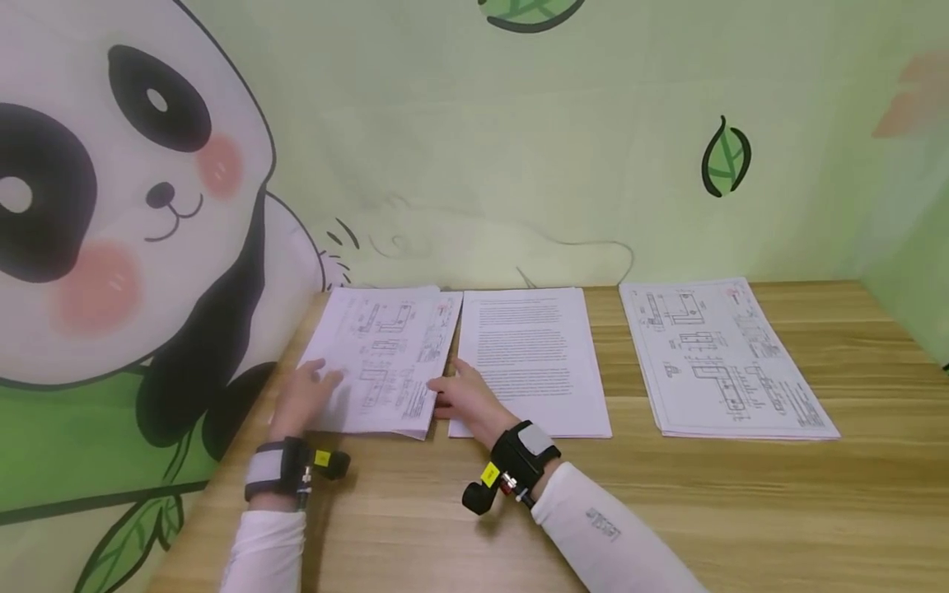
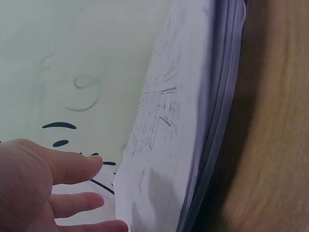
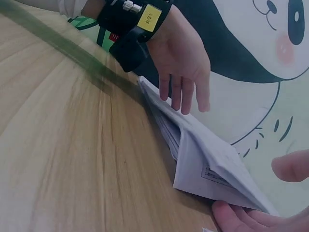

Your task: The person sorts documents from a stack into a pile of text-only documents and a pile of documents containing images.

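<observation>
A stack of drawing sheets (image 1: 371, 354) lies at the left of the table, its edges uneven, with layers parted at the near right corner. My left hand (image 1: 302, 399) is at its left edge, fingers extended and spread. Along the right edge is my right hand (image 1: 474, 402). In the right wrist view its fingers (image 3: 231, 220) touch the lower edge of the papers (image 3: 203, 169), while the thumb (image 3: 292, 166) stands apart above. Seen from the left wrist, the left thumb and fingers (image 2: 75, 205) are straight beside the stack (image 2: 164, 145).
A stack of text pages (image 1: 526, 362) lies just right of the drawings, partly under my right forearm's reach. Farther right rests another stack of drawings (image 1: 726, 362). The wooden table (image 1: 741, 494) meets a wall (image 1: 474, 165) with a panda picture at the back and left.
</observation>
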`<action>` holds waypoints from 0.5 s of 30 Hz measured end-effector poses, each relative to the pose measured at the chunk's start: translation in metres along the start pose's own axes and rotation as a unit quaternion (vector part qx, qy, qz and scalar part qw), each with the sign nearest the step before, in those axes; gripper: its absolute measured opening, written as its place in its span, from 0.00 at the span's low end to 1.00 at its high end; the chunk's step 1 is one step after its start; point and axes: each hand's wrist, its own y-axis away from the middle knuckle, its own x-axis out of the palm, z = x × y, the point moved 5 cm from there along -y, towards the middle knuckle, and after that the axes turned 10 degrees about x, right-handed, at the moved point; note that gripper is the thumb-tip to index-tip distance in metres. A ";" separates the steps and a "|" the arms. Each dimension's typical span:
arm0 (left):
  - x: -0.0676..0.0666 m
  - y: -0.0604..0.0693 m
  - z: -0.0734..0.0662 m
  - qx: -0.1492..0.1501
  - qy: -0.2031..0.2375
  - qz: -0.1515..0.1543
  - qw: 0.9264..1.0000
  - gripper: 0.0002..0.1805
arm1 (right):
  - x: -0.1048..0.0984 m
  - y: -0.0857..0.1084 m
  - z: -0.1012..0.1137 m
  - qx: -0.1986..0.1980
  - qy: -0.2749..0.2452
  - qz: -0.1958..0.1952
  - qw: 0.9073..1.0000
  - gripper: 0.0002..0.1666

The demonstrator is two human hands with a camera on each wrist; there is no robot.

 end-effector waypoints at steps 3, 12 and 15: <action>-0.002 0.002 -0.002 0.001 0.001 0.001 1.000 0.37 | 0.002 -0.003 0.000 0.000 0.008 -0.003 1.000 0.35; -0.002 0.004 -0.005 0.000 0.014 -0.001 1.000 0.36 | 0.003 -0.003 0.003 -0.032 0.092 -0.066 0.993 0.25; -0.001 0.005 -0.003 -0.009 0.024 -0.002 1.000 0.36 | -0.001 -0.002 0.003 -0.042 0.100 -0.099 0.989 0.28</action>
